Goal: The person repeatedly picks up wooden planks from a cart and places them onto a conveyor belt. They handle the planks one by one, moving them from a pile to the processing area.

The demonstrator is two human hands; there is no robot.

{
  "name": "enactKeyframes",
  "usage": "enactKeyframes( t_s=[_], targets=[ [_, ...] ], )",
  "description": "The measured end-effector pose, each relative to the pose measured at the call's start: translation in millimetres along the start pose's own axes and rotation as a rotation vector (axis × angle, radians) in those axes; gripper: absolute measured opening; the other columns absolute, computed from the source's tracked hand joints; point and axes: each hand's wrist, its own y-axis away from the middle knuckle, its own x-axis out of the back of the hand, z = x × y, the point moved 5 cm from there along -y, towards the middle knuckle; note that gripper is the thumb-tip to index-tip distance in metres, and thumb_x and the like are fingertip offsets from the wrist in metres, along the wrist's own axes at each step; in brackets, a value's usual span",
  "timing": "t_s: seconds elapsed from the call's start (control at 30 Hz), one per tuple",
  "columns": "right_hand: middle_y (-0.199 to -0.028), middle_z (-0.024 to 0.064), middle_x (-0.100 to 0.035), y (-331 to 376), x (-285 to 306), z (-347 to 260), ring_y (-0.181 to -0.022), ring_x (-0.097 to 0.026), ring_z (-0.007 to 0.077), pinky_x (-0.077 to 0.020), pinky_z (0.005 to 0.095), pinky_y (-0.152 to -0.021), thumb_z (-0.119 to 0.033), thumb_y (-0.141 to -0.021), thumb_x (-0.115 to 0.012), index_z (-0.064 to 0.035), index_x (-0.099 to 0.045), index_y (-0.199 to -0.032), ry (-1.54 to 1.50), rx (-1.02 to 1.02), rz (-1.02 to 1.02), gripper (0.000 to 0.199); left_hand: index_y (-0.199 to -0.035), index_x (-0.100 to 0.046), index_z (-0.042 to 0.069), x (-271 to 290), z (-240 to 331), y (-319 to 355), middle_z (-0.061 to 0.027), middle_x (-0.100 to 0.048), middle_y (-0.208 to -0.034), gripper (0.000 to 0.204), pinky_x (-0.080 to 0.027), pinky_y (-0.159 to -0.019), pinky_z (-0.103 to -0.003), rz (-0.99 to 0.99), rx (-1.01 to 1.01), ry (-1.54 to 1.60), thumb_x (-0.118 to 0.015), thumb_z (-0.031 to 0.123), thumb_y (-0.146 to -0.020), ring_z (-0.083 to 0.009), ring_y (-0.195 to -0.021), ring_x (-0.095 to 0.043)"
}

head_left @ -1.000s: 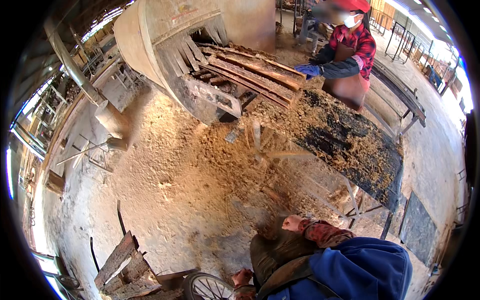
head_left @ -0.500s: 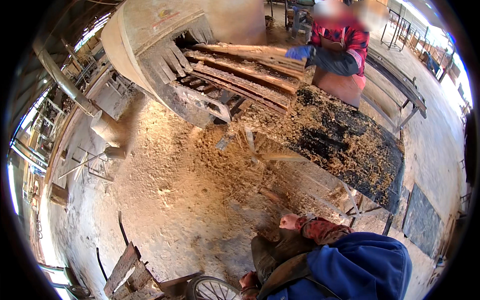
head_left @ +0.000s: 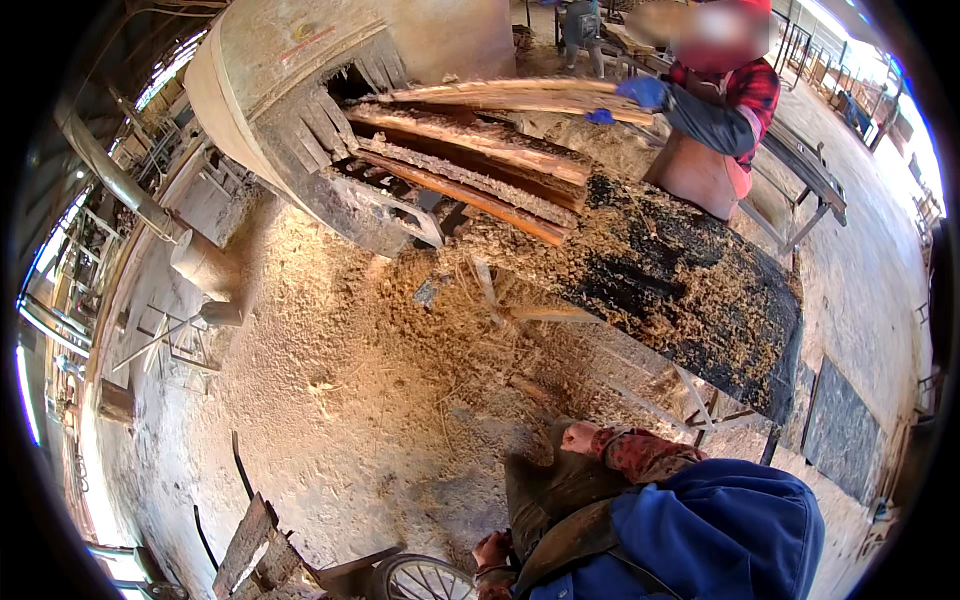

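Observation:
My left hand (head_left: 492, 549) is low beside the dark apron (head_left: 550, 500), above a spoked wheel. Its fingers look curled; anything inside them is hidden. My right hand (head_left: 579, 437) is closed at the apron's other edge, and I cannot see whether it grips the cloth. Both hands are well apart from the machine. Across from me, a co-worker's blue glove (head_left: 643, 92) holds the end of a long wooden board (head_left: 520, 95). More rough boards (head_left: 480, 148) stick out of the opening of a large beige machine (head_left: 250, 85).
A dark outfeed table (head_left: 640, 285) covered in shavings extends from the machine. Sawdust (head_left: 330, 310) coats the floor. A cart's spoked wheel (head_left: 425, 580) and broken planks (head_left: 245, 545) are at lower left. A metal-framed bench (head_left: 800, 175) stands behind the co-worker.
The co-worker has moved right, away from the machine, and the gripped board's end has shifted with the glove. My hands have barely moved. The view has shifted slightly.

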Motion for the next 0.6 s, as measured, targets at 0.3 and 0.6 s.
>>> enactKeyframes(
  t_s=[0.3,0.6],
  targets=[
    [-0.061,0.0127,-0.058,17.5,-8.9,-11.7,-0.061,-0.056,0.0305,-0.0433,0.0438,-0.060,-0.035,-0.081,-0.062,-0.0041,-0.066,-0.070,-0.017,0.091,0.111,0.033,-0.072,-0.061,-0.004,-1.8,7.6,20.0,-0.0120,-0.061,-0.065,0.015,-0.050,-0.053,-0.032,0.006,0.028,-0.033,-0.061,0.009,-0.077,-0.0216,-0.058,-0.060],
    [-0.077,0.0135,-0.066,14.6,-30.9,-10.6,-0.075,-0.062,0.0330,-0.0486,0.0431,-0.068,-0.037,-0.075,-0.064,-0.0083,-0.069,-0.080,-0.014,0.008,0.019,0.030,-0.067,-0.061,-0.002,19.9,5.4,22.4,-0.0104,-0.061,-0.064,0.014,-0.049,-0.052,-0.033,0.048,-0.011,-0.228,-0.061,0.008,-0.076,-0.0219,-0.055,-0.059]
  ],
)
